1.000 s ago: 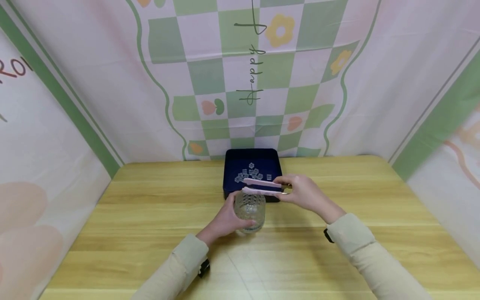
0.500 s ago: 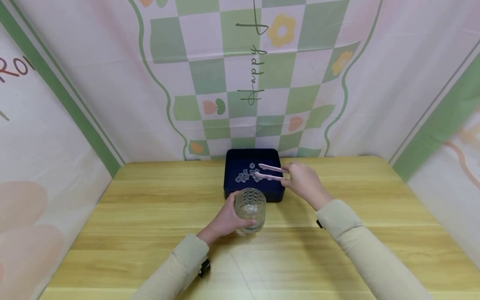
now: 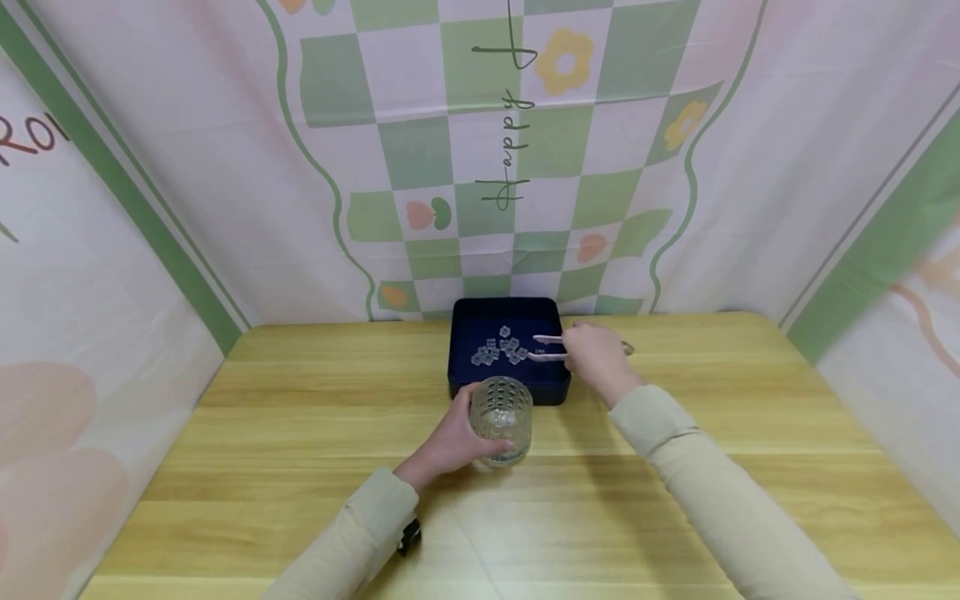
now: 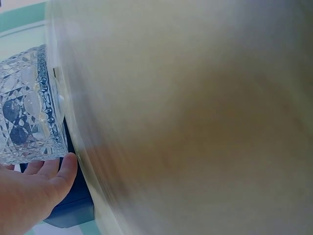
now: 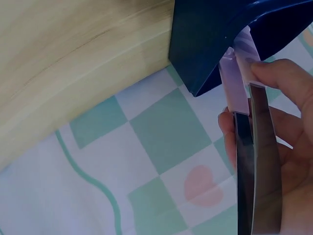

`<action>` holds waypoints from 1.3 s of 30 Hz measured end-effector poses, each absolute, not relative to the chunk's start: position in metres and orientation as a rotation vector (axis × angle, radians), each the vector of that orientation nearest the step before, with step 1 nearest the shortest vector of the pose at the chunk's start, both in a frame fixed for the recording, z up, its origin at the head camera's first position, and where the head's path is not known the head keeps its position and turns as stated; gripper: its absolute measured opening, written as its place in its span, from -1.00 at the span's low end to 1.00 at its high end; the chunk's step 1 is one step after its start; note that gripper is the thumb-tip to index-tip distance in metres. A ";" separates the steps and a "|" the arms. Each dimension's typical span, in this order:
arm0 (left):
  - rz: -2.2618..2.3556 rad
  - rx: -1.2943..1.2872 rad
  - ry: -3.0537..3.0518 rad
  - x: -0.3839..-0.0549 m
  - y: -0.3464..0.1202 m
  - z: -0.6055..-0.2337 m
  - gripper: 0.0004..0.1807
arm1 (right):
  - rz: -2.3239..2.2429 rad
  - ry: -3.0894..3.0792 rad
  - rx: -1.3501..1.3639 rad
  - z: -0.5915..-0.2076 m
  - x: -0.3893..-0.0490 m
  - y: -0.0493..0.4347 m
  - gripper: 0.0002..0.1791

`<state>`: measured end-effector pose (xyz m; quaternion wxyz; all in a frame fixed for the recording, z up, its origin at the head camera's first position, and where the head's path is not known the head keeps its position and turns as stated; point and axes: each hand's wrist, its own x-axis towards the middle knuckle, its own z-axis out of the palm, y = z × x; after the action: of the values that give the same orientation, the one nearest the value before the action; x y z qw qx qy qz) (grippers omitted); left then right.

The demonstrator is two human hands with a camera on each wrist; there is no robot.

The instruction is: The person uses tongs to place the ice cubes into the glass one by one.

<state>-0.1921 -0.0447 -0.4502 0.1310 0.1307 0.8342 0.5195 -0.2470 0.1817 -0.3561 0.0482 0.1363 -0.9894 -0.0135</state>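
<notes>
My left hand (image 3: 453,437) grips a clear patterned glass (image 3: 501,421) from its left side, thumb across the front. In the left wrist view the glass (image 4: 24,107) shows a cut-diamond surface, with fingers of the left hand (image 4: 39,191) against it. Pink-tipped tongs (image 3: 550,357) reach over the right side of a dark blue tray (image 3: 457,367), held by my right hand (image 3: 596,354). Several clear cubes (image 3: 487,354) lie in that tray. In the right wrist view, thumb and fingers pinch the tongs (image 5: 234,88), whose metal arms run back past the palm; their tips are hidden by the tray wall.
The tray stands at the back of a wooden table (image 3: 300,400), right before a hanging green-and-white checked cloth (image 3: 480,225). White cloth with green stripes (image 3: 150,208) hangs along both sides. The glass stands close in front of the tray.
My right hand has carried the tongs from over the glass back and right to the tray's right side. The left hand and glass have stayed in place.
</notes>
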 end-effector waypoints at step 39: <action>1.510 0.359 2.409 -0.190 -0.045 -0.448 0.10 | -0.027 -3.053 0.455 -0.366 -0.252 0.171 -0.93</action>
<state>-0.1900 -0.0446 -0.4480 0.1378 0.1240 0.8326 0.5219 -0.2524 0.1707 -0.3658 0.0272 0.1472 -0.9887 -0.0088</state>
